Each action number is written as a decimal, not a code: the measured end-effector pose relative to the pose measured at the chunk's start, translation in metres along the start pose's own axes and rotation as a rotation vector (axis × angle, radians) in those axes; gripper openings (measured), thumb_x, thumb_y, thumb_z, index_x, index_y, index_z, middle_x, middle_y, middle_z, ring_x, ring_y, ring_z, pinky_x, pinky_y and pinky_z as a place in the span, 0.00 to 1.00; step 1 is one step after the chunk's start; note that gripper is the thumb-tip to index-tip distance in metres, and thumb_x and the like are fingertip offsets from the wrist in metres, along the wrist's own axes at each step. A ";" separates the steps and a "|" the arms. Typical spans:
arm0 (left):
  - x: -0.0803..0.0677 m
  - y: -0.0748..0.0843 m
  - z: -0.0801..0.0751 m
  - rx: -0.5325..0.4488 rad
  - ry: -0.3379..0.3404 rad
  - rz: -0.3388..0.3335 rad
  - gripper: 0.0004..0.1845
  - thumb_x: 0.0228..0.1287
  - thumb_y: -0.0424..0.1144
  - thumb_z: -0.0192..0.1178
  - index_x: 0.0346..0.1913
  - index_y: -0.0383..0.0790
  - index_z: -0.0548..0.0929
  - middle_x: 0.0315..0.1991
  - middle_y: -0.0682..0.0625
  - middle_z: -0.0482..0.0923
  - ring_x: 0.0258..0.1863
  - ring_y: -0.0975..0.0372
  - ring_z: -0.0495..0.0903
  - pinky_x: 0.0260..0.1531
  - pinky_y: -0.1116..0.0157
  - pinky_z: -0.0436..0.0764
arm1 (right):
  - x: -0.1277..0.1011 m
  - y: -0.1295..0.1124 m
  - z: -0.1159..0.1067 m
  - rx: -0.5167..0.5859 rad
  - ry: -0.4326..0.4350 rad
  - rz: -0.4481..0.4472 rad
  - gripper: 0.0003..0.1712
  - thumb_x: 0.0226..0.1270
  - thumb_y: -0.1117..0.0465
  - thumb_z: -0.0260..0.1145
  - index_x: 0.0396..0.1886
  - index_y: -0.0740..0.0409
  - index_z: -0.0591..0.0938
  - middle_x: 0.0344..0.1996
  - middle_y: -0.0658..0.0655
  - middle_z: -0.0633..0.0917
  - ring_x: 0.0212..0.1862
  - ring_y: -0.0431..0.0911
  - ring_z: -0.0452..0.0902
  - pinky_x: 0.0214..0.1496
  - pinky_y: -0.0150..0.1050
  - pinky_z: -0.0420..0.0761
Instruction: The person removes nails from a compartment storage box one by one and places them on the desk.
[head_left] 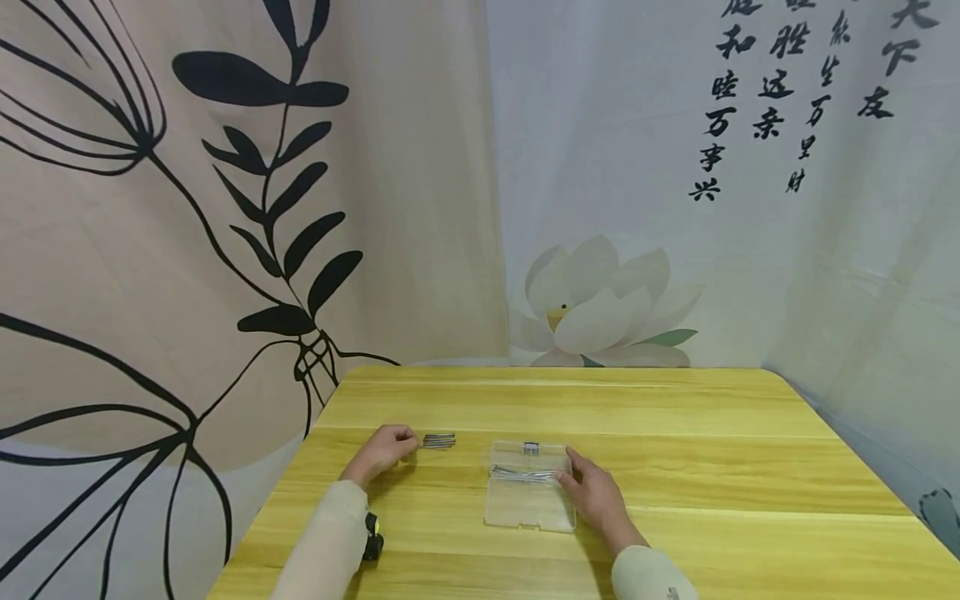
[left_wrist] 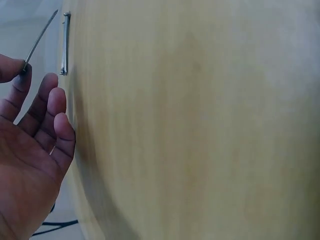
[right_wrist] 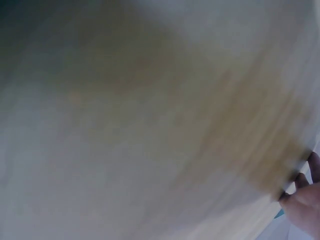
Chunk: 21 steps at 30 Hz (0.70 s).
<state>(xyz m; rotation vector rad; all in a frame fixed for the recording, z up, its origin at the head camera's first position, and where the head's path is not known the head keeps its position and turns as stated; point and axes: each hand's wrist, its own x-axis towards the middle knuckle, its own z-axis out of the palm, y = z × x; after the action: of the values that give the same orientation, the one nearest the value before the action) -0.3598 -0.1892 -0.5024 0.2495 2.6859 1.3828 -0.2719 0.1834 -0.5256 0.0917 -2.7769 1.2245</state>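
Observation:
On the yellow wooden table (head_left: 675, 433) my left hand (head_left: 405, 446) is at a small bundle of thin metal pins (head_left: 438, 440). In the left wrist view the left hand (left_wrist: 17, 72) pinches one thin pin (left_wrist: 40, 36) between thumb and forefinger, lifted off the others (left_wrist: 65, 42). A clear plastic box (head_left: 525, 504) lies open in the middle, with several pins (head_left: 522, 473) across its upper half. My right hand (head_left: 576, 477) rests against the box's right edge, fingers relaxed. The right wrist view is blurred and shows only fingertips (right_wrist: 302, 182) at the table.
Printed cloth backdrops hang close behind and at both sides of the table. A black wrist strap (head_left: 372, 537) sits on my left forearm. The table's left edge runs just beside my left arm.

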 end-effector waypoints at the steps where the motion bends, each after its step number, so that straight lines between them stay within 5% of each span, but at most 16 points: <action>1: 0.000 -0.001 0.000 -0.004 0.002 -0.003 0.08 0.70 0.33 0.55 0.35 0.33 0.82 0.29 0.42 0.76 0.21 0.60 0.65 0.24 0.63 0.67 | 0.000 0.000 0.000 0.000 0.002 -0.003 0.32 0.75 0.54 0.61 0.71 0.65 0.69 0.62 0.71 0.75 0.66 0.69 0.65 0.65 0.64 0.64; 11: 0.003 -0.006 0.004 0.024 0.003 -0.037 0.07 0.71 0.34 0.58 0.37 0.36 0.84 0.29 0.45 0.77 0.16 0.62 0.59 0.21 0.64 0.65 | -0.001 -0.001 -0.001 -0.001 -0.002 0.003 0.31 0.75 0.53 0.60 0.71 0.64 0.69 0.63 0.71 0.74 0.66 0.70 0.65 0.65 0.65 0.64; 21: 0.010 -0.007 0.009 0.106 0.026 0.012 0.04 0.69 0.31 0.61 0.37 0.36 0.86 0.28 0.49 0.76 0.26 0.59 0.70 0.28 0.62 0.71 | 0.001 -0.002 0.000 0.014 -0.004 0.021 0.32 0.76 0.53 0.60 0.72 0.63 0.68 0.64 0.71 0.73 0.67 0.69 0.63 0.66 0.64 0.63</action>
<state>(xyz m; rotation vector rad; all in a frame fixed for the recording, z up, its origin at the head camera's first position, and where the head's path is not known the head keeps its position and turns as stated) -0.3682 -0.1839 -0.5138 0.2596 2.7870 1.2572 -0.2724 0.1818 -0.5240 0.0662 -2.7798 1.2494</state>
